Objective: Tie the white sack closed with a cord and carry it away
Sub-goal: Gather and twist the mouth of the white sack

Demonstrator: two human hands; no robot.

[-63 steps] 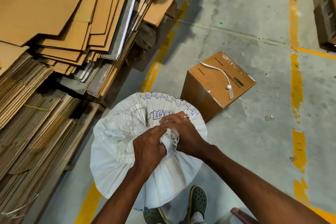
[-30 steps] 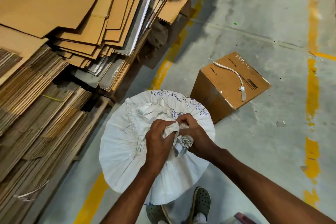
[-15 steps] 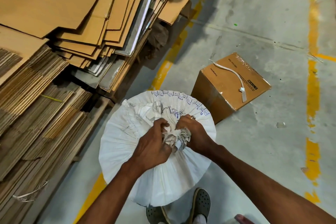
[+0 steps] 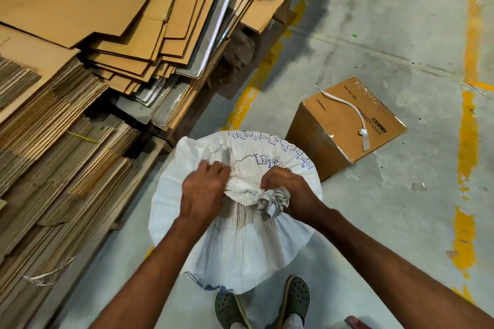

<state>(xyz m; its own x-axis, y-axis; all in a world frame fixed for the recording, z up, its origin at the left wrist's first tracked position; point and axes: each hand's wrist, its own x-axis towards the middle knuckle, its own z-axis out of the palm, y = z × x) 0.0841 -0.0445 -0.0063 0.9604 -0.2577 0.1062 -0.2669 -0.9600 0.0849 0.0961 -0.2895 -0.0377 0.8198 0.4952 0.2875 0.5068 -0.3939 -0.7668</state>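
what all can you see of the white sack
The sack is white woven plastic by its look, with blue print near its far edge and at the bottom near the feet. It stands full and rounded on the grey floor, beside a box. Its mouth is gathered into a crumpled neck, pleats fanning outward. The left hand and right hand both grip that neck. No cord shows around it.

Full white sack (image 4: 240, 243) stands upright on the floor, mouth bunched; cord (image 4: 344, 109) lies apart.
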